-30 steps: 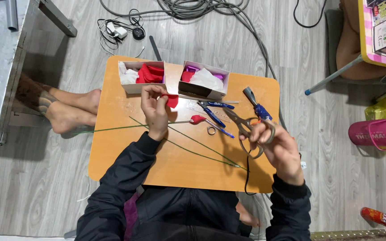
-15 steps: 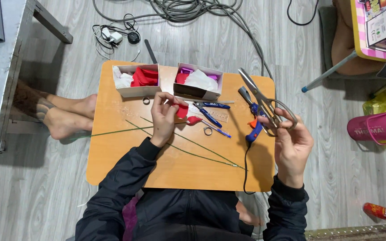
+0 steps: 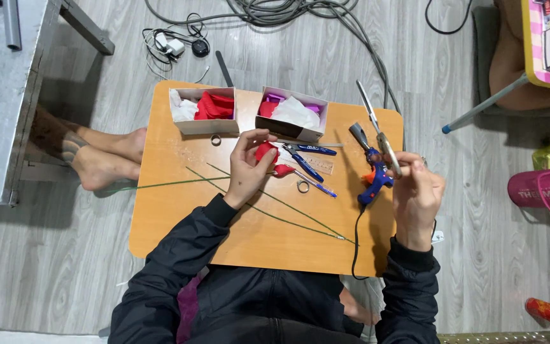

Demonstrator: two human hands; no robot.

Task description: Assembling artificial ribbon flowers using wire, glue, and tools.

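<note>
My left hand (image 3: 247,167) pinches a small red piece of fabric (image 3: 265,151) over the low orange table (image 3: 179,210). In my right hand (image 3: 416,191), scissors (image 3: 377,130) are held with the blades pointing away from me. Just left of that hand a blue glue gun (image 3: 373,172) stands on the table, its black cord trailing toward me. A red bud on a thin stem (image 3: 283,170) lies next to my left hand. Blue-handled pliers (image 3: 305,156) and a blue pen (image 3: 316,185) lie between my hands. Thin green wire stems (image 3: 275,207) cross the tabletop.
Two open cardboard boxes stand at the table's far edge: one (image 3: 204,109) with red and white fabric, one (image 3: 291,114) with white and purple pieces. Another person's bare feet (image 3: 103,159) rest left of the table. Cables (image 3: 268,13) lie on the floor beyond. A pink bottle (image 3: 542,188) lies at right.
My right hand has lifted the scissors off the table and turned them so the blades point away. My left hand has stayed near the red pieces, now pinching one.
</note>
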